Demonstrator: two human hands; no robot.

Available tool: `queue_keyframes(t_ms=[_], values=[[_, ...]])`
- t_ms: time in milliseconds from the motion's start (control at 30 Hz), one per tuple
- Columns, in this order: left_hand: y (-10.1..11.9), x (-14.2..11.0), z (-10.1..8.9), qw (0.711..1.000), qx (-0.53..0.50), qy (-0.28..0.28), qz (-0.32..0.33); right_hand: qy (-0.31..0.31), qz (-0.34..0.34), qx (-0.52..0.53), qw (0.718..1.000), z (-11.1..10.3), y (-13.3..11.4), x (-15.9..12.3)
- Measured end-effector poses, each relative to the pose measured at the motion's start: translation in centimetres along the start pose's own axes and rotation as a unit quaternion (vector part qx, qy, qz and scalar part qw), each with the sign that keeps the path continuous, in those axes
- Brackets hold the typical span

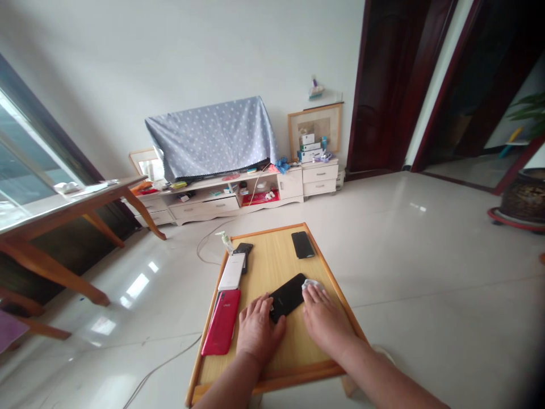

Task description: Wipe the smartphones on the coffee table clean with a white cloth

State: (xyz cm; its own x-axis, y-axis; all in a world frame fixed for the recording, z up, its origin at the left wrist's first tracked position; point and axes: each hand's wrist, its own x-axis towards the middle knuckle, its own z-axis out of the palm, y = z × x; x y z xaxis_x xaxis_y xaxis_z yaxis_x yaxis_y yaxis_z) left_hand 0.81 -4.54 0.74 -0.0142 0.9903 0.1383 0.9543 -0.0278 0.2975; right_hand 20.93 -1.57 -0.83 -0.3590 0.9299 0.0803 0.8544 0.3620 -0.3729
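A black phone (pixel 288 296) lies at the middle of a small wooden table (pixel 276 264). My left hand (pixel 256 330) rests on the table with its fingers closed against the phone's near left end. My right hand (pixel 320 316) lies over a small white cloth (pixel 309 283) and presses it against the phone's right end. A red phone (pixel 222 321) and a white phone (pixel 232 271) lie along the table's left edge, with a dark phone (pixel 243 249) behind them. Another black phone (pixel 302 245) lies at the far right corner.
A small pump bottle (pixel 225 241) stands at the table's far left corner. A cable (pixel 170 358) runs across the pale tiled floor. A long low cabinet (pixel 238 196) with a cloth-covered screen stands at the far wall. A wooden table (pixel 63 210) is on the left, doors on the right.
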Motion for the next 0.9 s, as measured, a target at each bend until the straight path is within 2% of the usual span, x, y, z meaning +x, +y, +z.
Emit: queue_keyframes(t_ms=[67,200,267,467,600,800,900], values=[[0.0,0.0,0.0,1.0,0.0,-0.001,0.0,0.004,0.006,-0.002,1.0,-0.7,0.3,0.4],[0.0,0.0,0.1,1.0,0.001,-0.001,0.002,0.009,-0.074,0.05,0.996,-1.2,-1.4,-0.1],[-0.1,0.0,0.2,1.0,0.006,-0.001,0.004,0.019,-0.089,0.075,0.993,-1.3,-2.0,0.0],[-0.5,0.0,0.4,1.0,0.027,-0.012,0.008,0.048,-0.022,0.053,0.997,-1.0,0.3,2.4],[-0.7,-0.1,0.6,1.0,0.023,0.004,0.003,0.035,-0.029,0.047,0.998,-0.9,1.3,3.3],[-0.4,-0.5,0.0,0.999,0.025,0.044,0.002,0.005,-0.066,0.055,0.996,-1.0,0.7,3.0],[0.0,-0.8,-0.4,0.998,0.035,0.044,0.003,-0.004,-0.056,0.045,0.997,-1.0,0.6,3.2]])
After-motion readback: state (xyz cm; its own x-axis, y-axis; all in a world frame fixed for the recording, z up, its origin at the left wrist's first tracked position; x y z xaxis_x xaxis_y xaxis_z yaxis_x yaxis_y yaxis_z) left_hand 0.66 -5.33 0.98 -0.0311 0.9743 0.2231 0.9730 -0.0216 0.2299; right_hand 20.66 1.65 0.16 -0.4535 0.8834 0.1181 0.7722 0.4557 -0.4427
